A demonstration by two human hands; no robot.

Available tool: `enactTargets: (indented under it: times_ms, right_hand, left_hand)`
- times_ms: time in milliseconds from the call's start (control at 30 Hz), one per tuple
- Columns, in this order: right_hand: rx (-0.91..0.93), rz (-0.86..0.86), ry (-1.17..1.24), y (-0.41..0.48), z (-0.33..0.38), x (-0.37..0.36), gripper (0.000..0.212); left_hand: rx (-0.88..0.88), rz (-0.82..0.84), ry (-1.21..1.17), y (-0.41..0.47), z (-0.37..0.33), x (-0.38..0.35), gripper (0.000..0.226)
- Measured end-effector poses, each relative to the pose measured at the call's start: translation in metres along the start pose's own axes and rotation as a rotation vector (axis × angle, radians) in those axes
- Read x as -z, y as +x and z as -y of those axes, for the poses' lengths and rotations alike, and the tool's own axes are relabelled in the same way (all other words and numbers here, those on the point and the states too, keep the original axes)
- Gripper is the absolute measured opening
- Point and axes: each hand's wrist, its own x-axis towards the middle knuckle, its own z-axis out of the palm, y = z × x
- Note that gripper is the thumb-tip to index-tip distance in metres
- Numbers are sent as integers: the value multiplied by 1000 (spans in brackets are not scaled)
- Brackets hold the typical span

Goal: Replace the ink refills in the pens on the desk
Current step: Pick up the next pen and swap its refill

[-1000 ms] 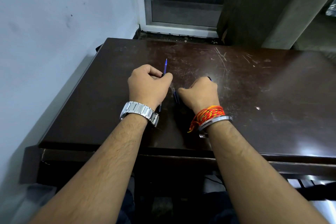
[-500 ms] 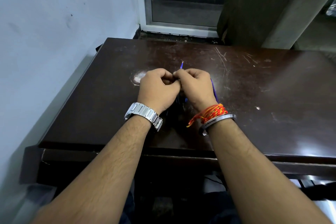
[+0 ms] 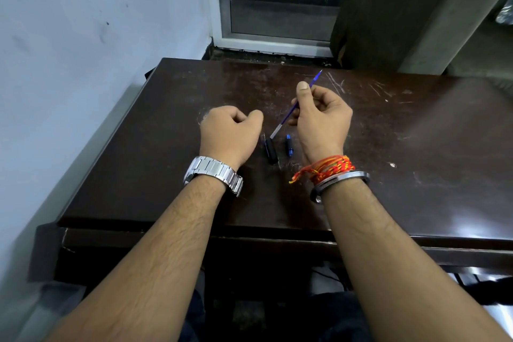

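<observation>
The right hand [image 3: 322,119] pinches a blue refill [image 3: 290,111] between thumb and curled fingers, lifted off the counter [image 3: 166,175]. The refill's tip slants up and away beyond the thumb, and its pale end points down toward the gap between the hands. The left hand [image 3: 229,133] is curled into a loose fist with nothing visible in it. Between the wrists lie a black barrel [image 3: 270,151] and, just beside it nearer the right hand, a small blue piece [image 3: 289,145].
</observation>
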Motion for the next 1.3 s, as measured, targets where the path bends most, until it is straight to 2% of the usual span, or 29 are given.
enactTargets:
  times_ms: [100, 367, 467, 533, 667, 800, 900, 1000, 1300]
  right_hand:
    - [-33, 44, -19, -3, -1, -2, 17]
    - [-24, 160, -81, -8, -6, -8, 14]
    - [-94, 242, -43, -11, -8, -11, 14]
    - [-95, 226, -64, -9, -9, -12, 11]
    - [-107, 173, -111, -7, -11, -9, 8]
    - [-87, 171, -189, -8, -12, -9, 10]
    - [-68, 173, -245, -9, -12, -9, 11]
    - [-68, 174, -268, -9, -12, -9, 11]
    - [-33, 153, -452, -6, -7, -2, 9]
  left_hand:
    - [-65, 90, -15, -4, -3, -3, 21]
    - [-160, 166, -30, -4, -5, 0, 14]
    - [-101, 57, 109, 4, 0, 7, 19]
    - [5, 12, 221, 10, 7, 16, 21]
    - [157, 112, 399, 14, 14, 25, 11]
    - [163, 207, 498, 13, 15, 20, 8]
    - [175, 226, 515, 12, 16, 17, 19]
    - [163, 210, 526, 13, 17, 17, 11]
    - [149, 132, 503, 14, 19, 17, 25]
